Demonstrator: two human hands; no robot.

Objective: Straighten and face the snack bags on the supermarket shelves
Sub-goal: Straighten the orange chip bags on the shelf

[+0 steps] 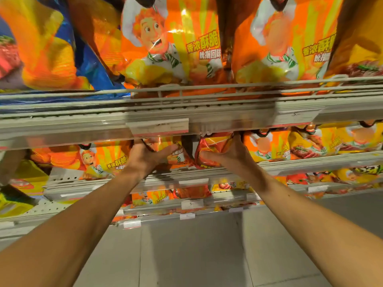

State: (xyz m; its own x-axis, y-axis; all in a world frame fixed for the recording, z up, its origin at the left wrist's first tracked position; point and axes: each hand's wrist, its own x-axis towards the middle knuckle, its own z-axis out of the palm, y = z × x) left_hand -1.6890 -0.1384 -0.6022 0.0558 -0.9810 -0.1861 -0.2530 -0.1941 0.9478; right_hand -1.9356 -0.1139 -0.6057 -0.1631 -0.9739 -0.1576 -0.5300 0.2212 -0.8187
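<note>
Both my hands reach into the second shelf from the top. My left hand (pixel 145 157) grips an orange snack bag (pixel 176 156) with a cartoon chef print, thumb across its front. My right hand (pixel 230 154) holds a red-orange snack bag (pixel 215 145), fingers round its right side and thumb under its front. The two bags stand side by side with a dark gap between them. Their tops are hidden behind the upper shelf's front rail (pixel 186 112).
Large orange chef bags (pixel 165 44) fill the top shelf behind a wire guard (pixel 207 88). More orange and yellow bags (pixel 310 146) line the second shelf to the right, with others (pixel 99 160) to the left. Lower shelves with price tags (pixel 191 204) and a grey floor (pixel 207 255) lie below.
</note>
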